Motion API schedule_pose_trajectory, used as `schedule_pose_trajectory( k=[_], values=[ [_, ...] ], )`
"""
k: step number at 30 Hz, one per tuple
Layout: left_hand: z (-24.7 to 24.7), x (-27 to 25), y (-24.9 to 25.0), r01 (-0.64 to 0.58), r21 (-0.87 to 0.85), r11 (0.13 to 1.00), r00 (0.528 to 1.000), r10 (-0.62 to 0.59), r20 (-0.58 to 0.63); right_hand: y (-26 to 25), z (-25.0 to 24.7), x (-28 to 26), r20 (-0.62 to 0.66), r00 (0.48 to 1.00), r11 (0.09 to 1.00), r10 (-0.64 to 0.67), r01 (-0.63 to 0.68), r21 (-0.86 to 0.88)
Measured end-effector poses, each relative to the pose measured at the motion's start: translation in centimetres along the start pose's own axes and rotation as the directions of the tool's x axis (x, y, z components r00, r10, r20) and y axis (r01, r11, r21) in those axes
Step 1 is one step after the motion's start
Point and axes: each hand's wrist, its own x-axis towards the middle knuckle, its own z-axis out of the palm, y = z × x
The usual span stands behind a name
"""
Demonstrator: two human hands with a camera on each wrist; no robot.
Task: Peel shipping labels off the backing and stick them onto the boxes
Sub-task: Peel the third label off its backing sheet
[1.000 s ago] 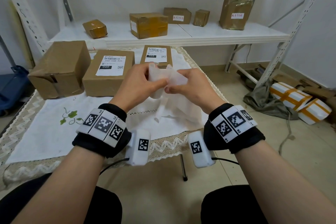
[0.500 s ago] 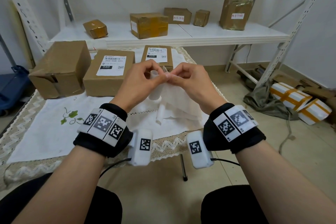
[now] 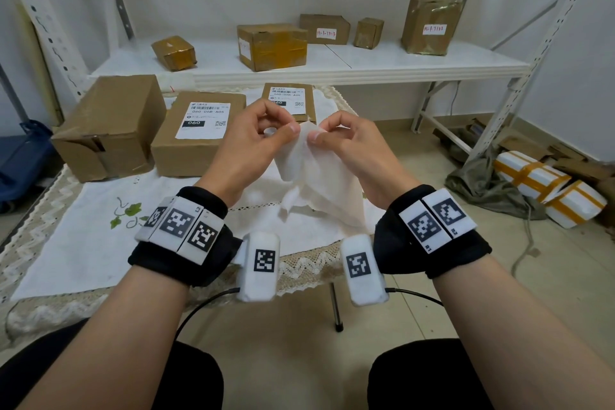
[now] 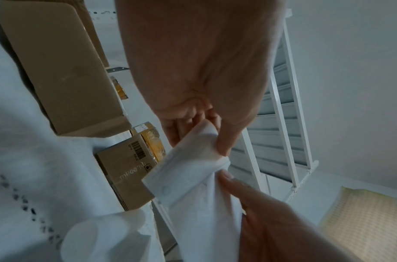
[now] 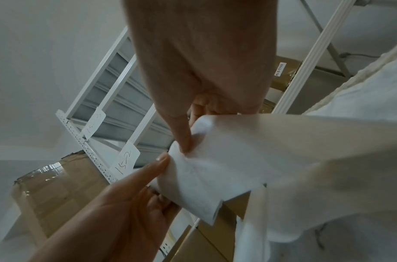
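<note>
White-clothed worktop (image 3: 66, 253) below shelf (image 3: 366, 63); two boxes labelled (image 3: 198, 133), one bare (image 3: 106, 123). Left hand (image 3: 253, 140) and right hand (image 3: 346, 143) raised over worktop — fingers of both pinching label strip (image 3: 316, 173) at top corner. Risk: tearing, or label curling onto itself — thin, limp paper. Label-backing seam hard to make out.

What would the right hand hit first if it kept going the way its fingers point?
Probably the left hand: the right hand points leftward at it, both pinching the label strip. Depth is unclear.
</note>
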Motion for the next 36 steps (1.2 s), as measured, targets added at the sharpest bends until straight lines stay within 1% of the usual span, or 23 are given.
schedule_pose_trajectory(
  k=[2,6,9,13,16,24,28,30,33,36],
  values=[
    [0.0,0.0,-0.1,-0.053,0.02,0.998,0.998,0.052,0.032,0.1,0.0,-0.1,0.004,1.0,1.0,-0.019,0.019,0.02],
    [0.1,-0.2,0.2,-0.171,0.119,0.978,0.983,0.162,0.087,0.0,0.0,0.0,0.001,0.999,0.999,-0.044,0.044,0.027],
    [0.2,-0.3,0.1,-0.201,0.163,0.966,0.978,0.188,0.089,0.0,0.1,0.1,-0.019,0.999,0.999,-0.033,0.033,-0.01],
    [0.5,-0.3,0.0,-0.205,0.273,0.94,0.979,0.199,0.05,0.0,0.3,0.2,-0.078,0.997,0.999,0.018,-0.02,-0.03],
    [0.6,-0.3,-0.1,-0.197,0.301,0.933,0.98,0.196,0.037,0.0,0.3,0.4,-0.107,0.993,0.998,0.057,-0.057,-0.002],
    [0.8,-0.2,-0.2,-0.184,0.257,0.949,0.983,0.182,0.033,-0.1,-0.1,0.5,-0.112,0.987,0.992,0.112,-0.105,0.069],
    [0.9,-0.2,-0.3,-0.154,0.247,0.957,0.988,0.153,0.024,-0.1,-0.3,0.4,-0.09,0.992,0.99,0.092,-0.081,0.118],
    [0.9,-0.3,-0.3,-0.161,0.25,0.955,0.987,0.159,0.029,-0.2,-0.3,0.3,-0.063,0.994,0.988,0.084,-0.075,0.131],
    [1.0,-0.4,-0.3,-0.185,0.289,0.939,0.983,0.181,0.039,-0.3,-0.3,0.3,-0.001,0.998,0.992,0.068,-0.067,0.11],
    [1.0,-0.4,-0.3,-0.189,0.303,0.934,0.982,0.184,0.045,-0.3,-0.2,0.3,0.031,0.999,0.998,0.044,-0.045,0.054]
  ],
)
